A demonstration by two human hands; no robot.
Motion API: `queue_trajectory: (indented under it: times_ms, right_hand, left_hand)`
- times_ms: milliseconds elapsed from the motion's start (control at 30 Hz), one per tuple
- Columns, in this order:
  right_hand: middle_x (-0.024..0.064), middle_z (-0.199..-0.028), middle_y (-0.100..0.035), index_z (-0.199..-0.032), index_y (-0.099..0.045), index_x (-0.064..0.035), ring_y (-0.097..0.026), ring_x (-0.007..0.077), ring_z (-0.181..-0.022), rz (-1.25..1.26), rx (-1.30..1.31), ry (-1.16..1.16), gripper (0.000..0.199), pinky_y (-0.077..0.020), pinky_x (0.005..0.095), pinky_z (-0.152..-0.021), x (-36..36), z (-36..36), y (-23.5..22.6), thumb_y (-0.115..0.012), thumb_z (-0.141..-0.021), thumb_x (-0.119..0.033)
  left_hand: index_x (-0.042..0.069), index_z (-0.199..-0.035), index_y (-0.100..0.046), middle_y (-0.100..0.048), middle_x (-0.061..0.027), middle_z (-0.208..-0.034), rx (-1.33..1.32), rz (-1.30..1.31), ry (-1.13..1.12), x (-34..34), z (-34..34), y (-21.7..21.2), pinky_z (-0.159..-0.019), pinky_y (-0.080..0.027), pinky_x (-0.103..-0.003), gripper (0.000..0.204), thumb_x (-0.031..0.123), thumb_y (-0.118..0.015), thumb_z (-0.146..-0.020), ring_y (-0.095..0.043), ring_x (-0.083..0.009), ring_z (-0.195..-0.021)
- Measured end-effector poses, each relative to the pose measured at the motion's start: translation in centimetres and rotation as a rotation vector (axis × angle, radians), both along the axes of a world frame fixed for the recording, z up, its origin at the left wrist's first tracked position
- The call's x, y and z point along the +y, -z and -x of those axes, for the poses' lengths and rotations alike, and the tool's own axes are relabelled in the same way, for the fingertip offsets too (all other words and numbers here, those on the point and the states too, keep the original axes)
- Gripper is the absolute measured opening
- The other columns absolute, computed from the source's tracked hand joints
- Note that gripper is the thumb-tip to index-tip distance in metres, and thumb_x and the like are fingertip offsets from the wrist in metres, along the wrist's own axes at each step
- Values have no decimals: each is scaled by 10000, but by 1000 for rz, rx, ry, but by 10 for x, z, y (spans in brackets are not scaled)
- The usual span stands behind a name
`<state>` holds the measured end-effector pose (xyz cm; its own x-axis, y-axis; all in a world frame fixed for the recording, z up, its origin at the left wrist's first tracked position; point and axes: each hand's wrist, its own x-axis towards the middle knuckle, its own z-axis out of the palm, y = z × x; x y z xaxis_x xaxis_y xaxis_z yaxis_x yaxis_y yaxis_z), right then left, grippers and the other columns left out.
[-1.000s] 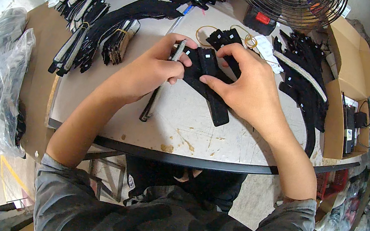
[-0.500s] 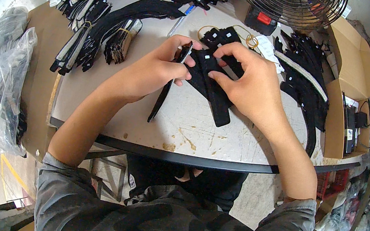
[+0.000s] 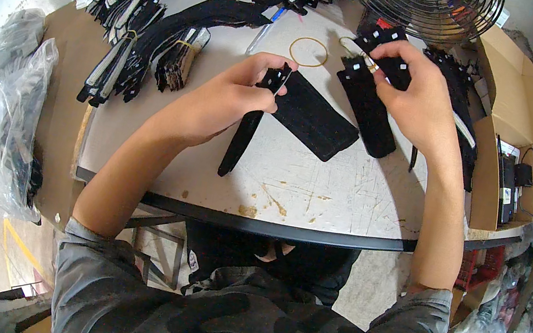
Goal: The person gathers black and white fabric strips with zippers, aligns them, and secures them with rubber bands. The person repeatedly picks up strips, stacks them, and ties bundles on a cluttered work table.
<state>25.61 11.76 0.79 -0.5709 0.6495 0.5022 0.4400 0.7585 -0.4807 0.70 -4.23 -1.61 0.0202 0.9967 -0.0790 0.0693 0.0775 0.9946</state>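
Left hand [image 3: 239, 95] is clamped on long black fabric strips [image 3: 242, 145], seemingly unbanded; right hand's [image 3: 422, 97] grip, I cannot tell. Far-left black-and-white fabric bundle [image 3: 110, 56] is banded.

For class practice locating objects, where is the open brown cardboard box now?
In the head view, the open brown cardboard box is at the right side of the white table, beside black fabric strips and right of the right hand.
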Motion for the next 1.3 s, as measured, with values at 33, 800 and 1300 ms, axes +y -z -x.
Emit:
queue_trajectory:
  times_ms: [33, 800, 1300]
  right_hand:
    - [215, -986, -745, -1115, -732, -72, -732, 364, -920, 13, 0, 13, 214, -562, 406, -853, -1, 1, 0, -730, -904, -108]
    - [105, -822, -692, -977, -671, -70, -685, 234, -750, 167, 298, -303, 95, -532, 347, -702, -67, 31, 7, -741, -924, -105]
    - [330, -1138, -667, -1584, -120, 33, -729, 475, -1009, 177, 250, -432, 730, -575, 492, -891, -82, 35, 25, -532, -981, 7]
  left_hand:
    - [114, -1511, -503, -568, -65, -1261, -6, -17, 3, 1, 2, 4, -949, -434, -266, 625, 67, -693, -917, -557, -132, -1056]
    - [104, -1655, -307, -582, 64, -1006, 122, -279, 95, -6, -10, -11, -832, -374, -169, 846, -68, -652, -902, -506, -4, -907]
    - [70, -1613, -244, -631, -88, -1236, -79, -253, -77, -5, -29, -5, -1053, -477, -326, 746, 135, -713, -1036, -612, -138, -1164]
